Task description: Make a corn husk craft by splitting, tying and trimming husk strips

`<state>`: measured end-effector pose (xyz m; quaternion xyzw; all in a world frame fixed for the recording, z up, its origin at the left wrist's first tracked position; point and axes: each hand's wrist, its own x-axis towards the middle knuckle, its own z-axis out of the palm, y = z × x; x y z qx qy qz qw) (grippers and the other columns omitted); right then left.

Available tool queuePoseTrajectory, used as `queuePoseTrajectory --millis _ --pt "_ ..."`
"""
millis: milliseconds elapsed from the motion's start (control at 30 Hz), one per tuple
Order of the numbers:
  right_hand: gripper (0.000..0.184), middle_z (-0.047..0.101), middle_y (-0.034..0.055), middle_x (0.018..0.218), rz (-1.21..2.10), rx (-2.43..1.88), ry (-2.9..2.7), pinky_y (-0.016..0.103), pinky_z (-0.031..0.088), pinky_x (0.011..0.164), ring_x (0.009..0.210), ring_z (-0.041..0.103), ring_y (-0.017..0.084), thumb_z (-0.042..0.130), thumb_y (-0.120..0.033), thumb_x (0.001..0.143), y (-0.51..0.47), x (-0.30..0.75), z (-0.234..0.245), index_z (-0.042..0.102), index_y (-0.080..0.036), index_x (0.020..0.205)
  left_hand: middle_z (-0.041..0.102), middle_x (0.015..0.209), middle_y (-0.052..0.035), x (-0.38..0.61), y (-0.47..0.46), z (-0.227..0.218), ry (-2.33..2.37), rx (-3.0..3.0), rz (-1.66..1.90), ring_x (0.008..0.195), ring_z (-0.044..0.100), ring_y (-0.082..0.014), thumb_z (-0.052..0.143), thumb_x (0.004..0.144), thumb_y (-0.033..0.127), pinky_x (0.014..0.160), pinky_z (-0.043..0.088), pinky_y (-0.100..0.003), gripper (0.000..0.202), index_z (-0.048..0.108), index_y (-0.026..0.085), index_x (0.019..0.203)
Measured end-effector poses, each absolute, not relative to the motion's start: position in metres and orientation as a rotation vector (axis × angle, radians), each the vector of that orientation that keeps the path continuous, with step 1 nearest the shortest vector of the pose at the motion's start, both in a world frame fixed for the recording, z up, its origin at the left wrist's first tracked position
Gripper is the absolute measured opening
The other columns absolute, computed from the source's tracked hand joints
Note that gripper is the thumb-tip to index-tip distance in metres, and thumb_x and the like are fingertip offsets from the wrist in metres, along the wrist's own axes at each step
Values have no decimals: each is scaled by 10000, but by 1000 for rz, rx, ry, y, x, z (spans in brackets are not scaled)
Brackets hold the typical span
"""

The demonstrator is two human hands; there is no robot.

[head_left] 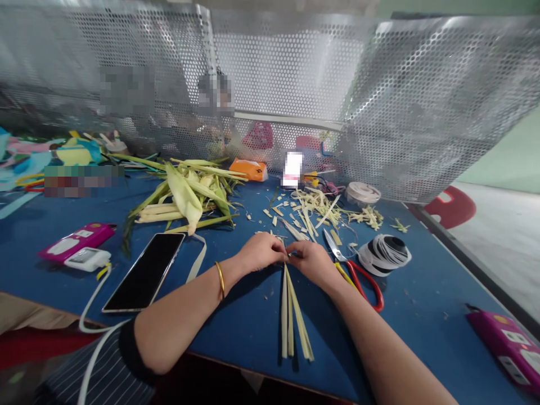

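Both my hands meet at the middle of the blue table (413,304). My left hand (259,251), with a gold bangle on its wrist, and my right hand (311,261) pinch the far ends of a few long pale green leaf strips (293,318). The strips lie flat and run back toward me to the table's near edge. Red-handled scissors (358,275) lie just right of my right hand. A roll of black and white tape (385,254) sits beyond them.
A heap of green leaves (185,194) lies at the back left. Cut scraps (312,211) litter the back centre. A phone (145,271) and a pink device (76,242) lie left. Another pink device (506,343) sits near right. A perforated metal screen (379,95) walls the far side.
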<state>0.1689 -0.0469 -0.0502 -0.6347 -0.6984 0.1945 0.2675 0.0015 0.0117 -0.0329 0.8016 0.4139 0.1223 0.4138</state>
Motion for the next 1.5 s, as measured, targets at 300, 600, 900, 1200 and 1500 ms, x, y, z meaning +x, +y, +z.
queuePoseTrajectory --millis 300,600,900,1200,1500 --pt "33 631 20 704 423 -1805 -1968 252 296 584 662 546 173 668 -205 751 -50 164 -46 684 -222 775 625 545 4 7 10 -34 990 1705 393 516 591 -131 662 754 270 499 422 -225 125 712 156 750" --pt "177 642 35 747 407 -1869 -2030 262 288 589 681 564 195 673 -186 746 -55 168 -41 651 -214 920 645 583 -10 12 10 -45 895 1414 433 503 617 -103 620 805 161 535 509 -226 119 595 127 694" --pt "142 600 16 759 588 -1733 -2116 254 364 651 711 560 158 579 -132 771 -57 185 -32 684 -216 726 637 553 10 15 8 -47 950 1509 414 500 604 -95 625 721 93 528 501 -208 65 669 118 680" --pt "218 610 37 792 514 -1468 -1803 307 444 729 789 594 188 580 -294 839 -49 184 -39 576 -208 638 651 580 7 12 8 -42 904 1474 412 518 613 -97 599 675 77 545 496 -210 89 673 125 666" --pt "169 646 86 1101 298 -1417 -2008 300 464 766 950 643 201 442 -223 940 -55 173 -36 534 -221 798 608 510 10 12 5 -36 969 1432 422 530 596 -110 635 658 144 563 487 -220 91 637 127 569"
